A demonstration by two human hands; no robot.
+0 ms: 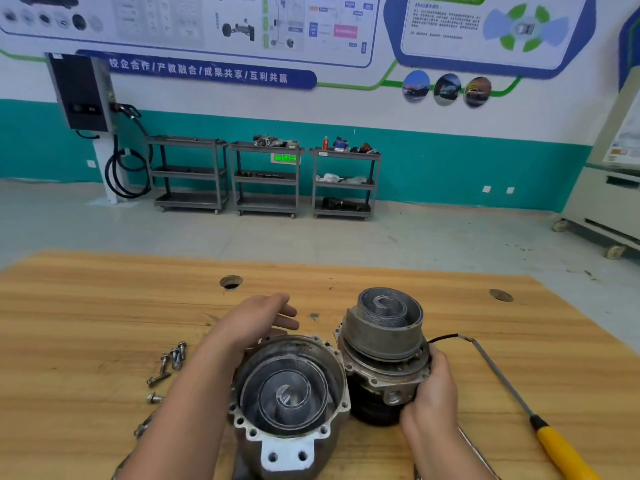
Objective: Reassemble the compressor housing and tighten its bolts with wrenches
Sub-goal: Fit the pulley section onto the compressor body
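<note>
Two halves of the compressor stand side by side on the wooden table [104,306]. The housing cover [287,396] lies open side up in front of me, showing its spiral scroll and bolt holes round the rim. To its right stands the compressor body [384,348] with its own scroll on top. My right hand [431,400] grips the body's right flange. My left hand [263,320] hovers with straight fingers just behind the cover's far rim. Several loose bolts [169,365] lie left of my left forearm.
A yellow-handled screwdriver [519,403] lies diagonally at the right of the table. A thin dark wire [445,337] runs from the body toward it. Two round holes [231,281] pierce the tabletop. Grey shelf carts [266,178] stand by the far wall.
</note>
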